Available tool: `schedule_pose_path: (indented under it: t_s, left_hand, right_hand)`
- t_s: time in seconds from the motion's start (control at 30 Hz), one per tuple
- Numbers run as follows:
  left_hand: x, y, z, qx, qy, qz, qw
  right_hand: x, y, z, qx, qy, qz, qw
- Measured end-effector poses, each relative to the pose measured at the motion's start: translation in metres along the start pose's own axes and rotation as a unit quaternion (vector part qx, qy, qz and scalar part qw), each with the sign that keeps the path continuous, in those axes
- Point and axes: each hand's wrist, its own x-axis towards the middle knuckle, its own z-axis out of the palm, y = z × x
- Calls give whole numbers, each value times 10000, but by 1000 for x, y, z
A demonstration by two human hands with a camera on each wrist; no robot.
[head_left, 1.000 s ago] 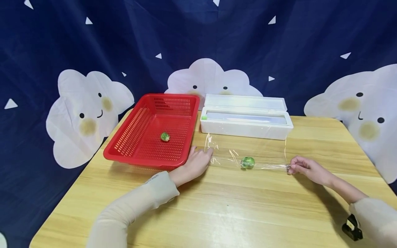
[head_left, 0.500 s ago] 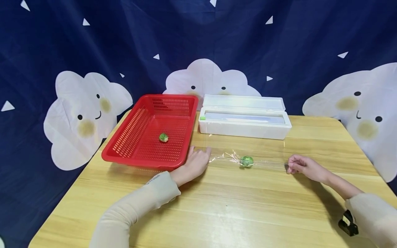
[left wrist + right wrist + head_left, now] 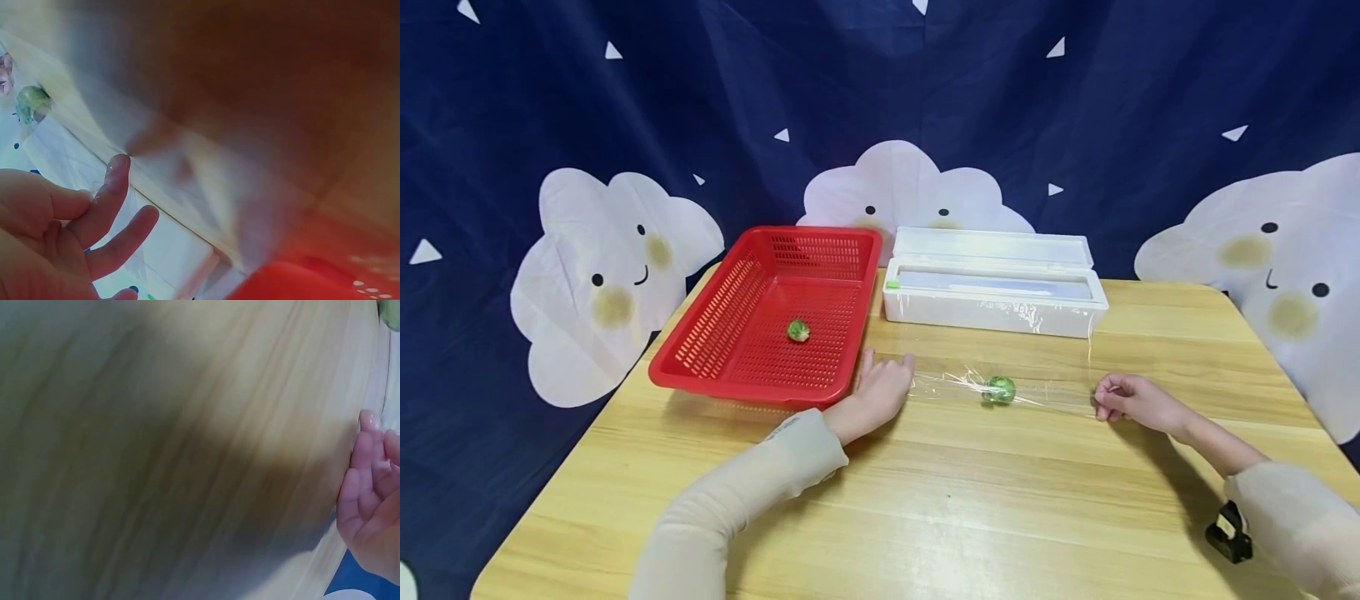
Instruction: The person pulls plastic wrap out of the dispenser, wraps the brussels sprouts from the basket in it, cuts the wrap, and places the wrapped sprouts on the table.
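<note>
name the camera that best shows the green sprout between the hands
The head view: the green sprout shows whole, between left hand and right hand. The left wrist view has it blurred near the left edge; the right wrist view, only a cut-off piece in the top right corner.

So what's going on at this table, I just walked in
A person's left hand and right hand are holding a sheet of clear plastic wrap spread between them. A Brussels sprout sits between the hands, near the wrap's front edge; whether the film passes over or under it is hard to tell. A second sprout lies in the red basket, and the white dispenser box stands behind with its lid open.
</note>
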Motion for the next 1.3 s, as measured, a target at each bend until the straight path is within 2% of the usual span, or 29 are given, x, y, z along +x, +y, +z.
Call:
schedule_pose_path:
  t_s: [0.23, 0.57, 0.7, 0.8, 0.87, 0.9, 0.97, 1.03, 1.1, 1.17, 1.3]
  left_hand:
    - [1, 1, -2, -59, -269, -8, 9996]
    - [-3, 0, -5, 142, -61, 101, 9998]
    - [-7, -1, -9, 260, 204, 133, 9994]
    - [-12, -2, -12, 582, 697, 189, 9957]
    - [-16, -1, -15, 875, 1061, 307, 9900]
    - [-18, 2, -16, 954, 1147, 416, 9879]
    - [-20, 10, -20, 1043, 1225, 730, 9843]
    - [-20, 21, -25, 851, 1115, 1079, 9842]
    - [-17, 34, -27, 587, 928, 1395, 9841]
    - [-11, 46, -27, 433, 827, 1595, 9828]
    - [4, 66, -21, 388, 634, 1734, 9820]
  right_hand:
    - [-5, -3, 3, -22, 254, 85, 9996]
    - [-15, 1, 0, -71, 165, 187, 9997]
    - [-19, 1, -2, -202, 351, 219, 9989]
    - [-23, -1, -3, -605, 788, 3, 9951]
    - [-25, -4, -3, -1109, 1239, -313, 9856]
    - [-25, -7, -2, -1424, 1470, -506, 9775]
    - [-24, -16, 2, -2089, 1946, -869, 9544]
    - [-21, -29, 9, -2579, 2220, -1152, 9332]
    - [-17, -43, 21, -2886, 2205, -1380, 9214]
    - [-9, -55, 33, -3032, 2016, -1609, 9174]
    - [6, -65, 57, -3347, 1636, -1992, 9064]
